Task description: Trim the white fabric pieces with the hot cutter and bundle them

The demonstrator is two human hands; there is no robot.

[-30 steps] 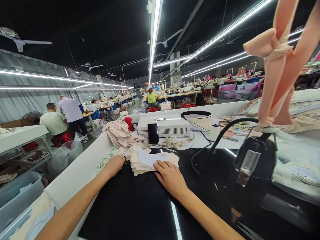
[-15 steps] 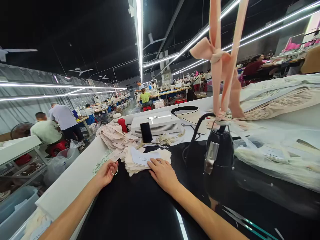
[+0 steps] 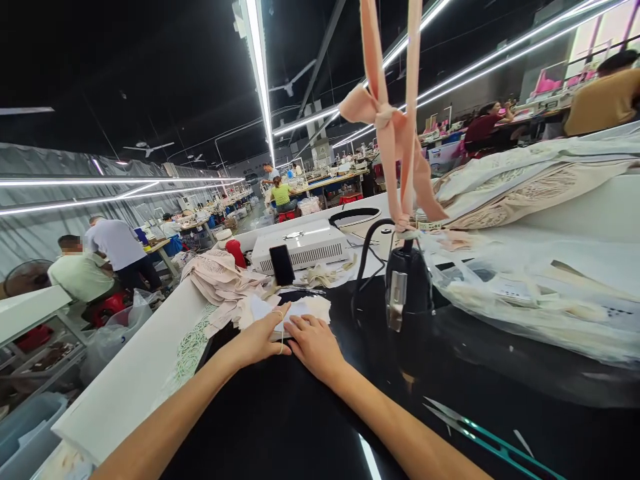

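A stack of cream fabric pieces (image 3: 323,308) lies on the black tabletop, topped by a white paper slip (image 3: 259,308) with print on it. My right hand (image 3: 315,345) rests palm down on the near right part of the stack, fingers together. From the left, my left hand (image 3: 256,339) reaches over the stack's near edge. A thin pale rubber band (image 3: 283,341) is looped over its spread thumb and fingers. Its fingertips partly cover the slip. More pale green rubber bands (image 3: 191,345) lie heaped at the table's left edge.
Behind the stack are a phone (image 3: 282,265), a white metal box (image 3: 303,247) and pinkish fabric (image 3: 220,273). A black cutting machine (image 3: 407,287) hangs from peach straps (image 3: 385,117) on the right. Scissors with teal handles (image 3: 490,440) lie near right, beyond them a plastic bag (image 3: 530,307).
My left hand has moved right from beside the rubber band heap onto the stack, and its rubber band is now stretched open. My right hand stays on the stack. The view has shifted slightly.
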